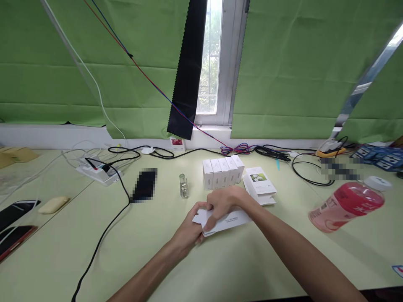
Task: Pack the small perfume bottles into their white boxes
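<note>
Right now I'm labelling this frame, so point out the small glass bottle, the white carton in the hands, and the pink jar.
Small glass bottle (183, 186), head view, on its clear body.
White carton (231, 219), head view, on its printed side.
Pink jar (349, 205), head view, on its labelled middle.

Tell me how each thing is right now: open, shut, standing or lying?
Carton: lying flat, end flap open, held by both hands.
Left hand: gripping the carton.
Right hand: pinching the carton's flap.
Boxes: five, upright, shut, in a row.
Vial: upright.
Pink bottle: tilted, capped.
</note>
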